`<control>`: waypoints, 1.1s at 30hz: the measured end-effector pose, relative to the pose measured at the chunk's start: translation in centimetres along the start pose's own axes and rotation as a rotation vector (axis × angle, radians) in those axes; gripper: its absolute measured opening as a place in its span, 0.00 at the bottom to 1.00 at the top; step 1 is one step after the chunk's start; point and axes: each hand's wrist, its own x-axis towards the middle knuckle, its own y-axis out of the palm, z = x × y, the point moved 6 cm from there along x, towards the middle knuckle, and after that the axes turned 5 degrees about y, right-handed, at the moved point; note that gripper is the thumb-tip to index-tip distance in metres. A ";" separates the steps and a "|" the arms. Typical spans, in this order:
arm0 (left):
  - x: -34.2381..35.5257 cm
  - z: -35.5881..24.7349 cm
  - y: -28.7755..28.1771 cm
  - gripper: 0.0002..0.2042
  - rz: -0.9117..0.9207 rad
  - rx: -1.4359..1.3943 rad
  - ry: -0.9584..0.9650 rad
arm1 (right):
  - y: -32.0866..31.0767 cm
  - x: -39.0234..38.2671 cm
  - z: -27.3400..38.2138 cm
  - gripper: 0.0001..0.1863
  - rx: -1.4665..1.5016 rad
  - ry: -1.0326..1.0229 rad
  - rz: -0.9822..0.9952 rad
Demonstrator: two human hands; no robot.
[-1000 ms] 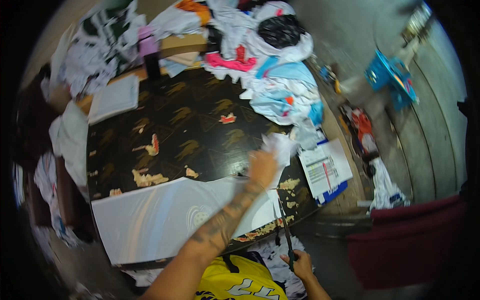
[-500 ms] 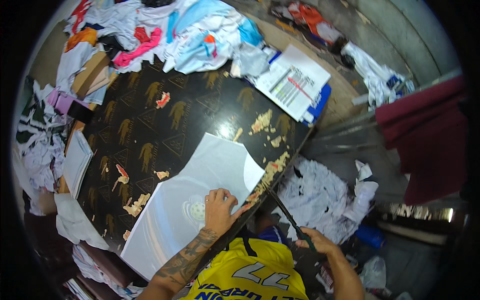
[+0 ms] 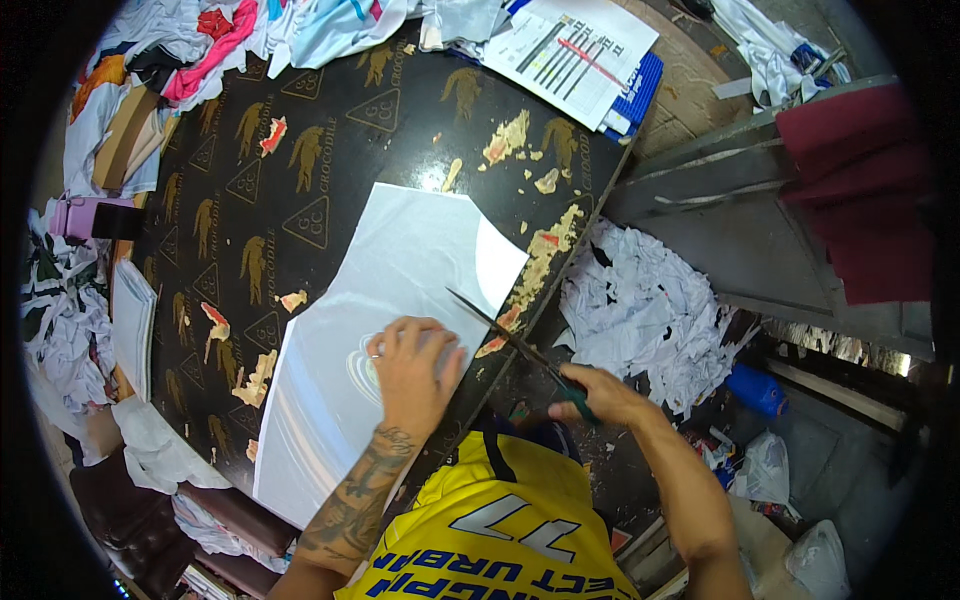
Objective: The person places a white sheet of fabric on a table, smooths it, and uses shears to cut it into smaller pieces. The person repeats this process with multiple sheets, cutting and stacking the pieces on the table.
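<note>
A pale printed sheet point(image 3: 410, 245), with a curved white patch at its right, lies diagonally on the dark, worn tabletop point(image 3: 285, 160), along its near right edge. My left hand point(image 3: 413, 365) rests on the sheet's lower middle, fingers apart and slightly bent, over part of a circular printed motif. My right hand point(image 3: 595, 398) grips long dark scissors with green handles point(image 3: 515, 338) just beyond the table edge. Their blade tips reach over the sheet, a little right of my left hand. Whether they touch it I cannot tell.
Fabric piles point(image 3: 230, 30) line the far and left edges. Papers on blue folders point(image 3: 565, 60) lie at the top right corner, folded white sheets point(image 3: 130, 320) at left. Right of the table are a white scrap heap point(image 3: 640, 300), a maroon cloth point(image 3: 850, 190) and a blue object point(image 3: 755, 390).
My left hand has left the crumpled piece at the sheet's far end and now rests on the sheet. The scissors have risen from the table edge over the sheet. The view has turned.
</note>
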 end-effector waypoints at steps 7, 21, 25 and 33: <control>-2.2 5.5 -0.4 0.20 0.019 0.035 0.087 | -0.7 1.8 -0.1 0.34 -0.033 0.018 0.020; -3.0 6.7 0.7 0.25 0.006 0.015 0.117 | 9.2 0.1 1.3 0.32 0.285 0.234 -0.148; -3.0 6.8 0.7 0.25 0.020 -0.007 0.103 | 11.0 0.0 3.6 0.34 0.446 0.253 -0.222; -2.9 6.8 0.7 0.25 0.029 -0.031 0.098 | 13.8 2.7 6.9 0.30 0.587 0.225 -0.297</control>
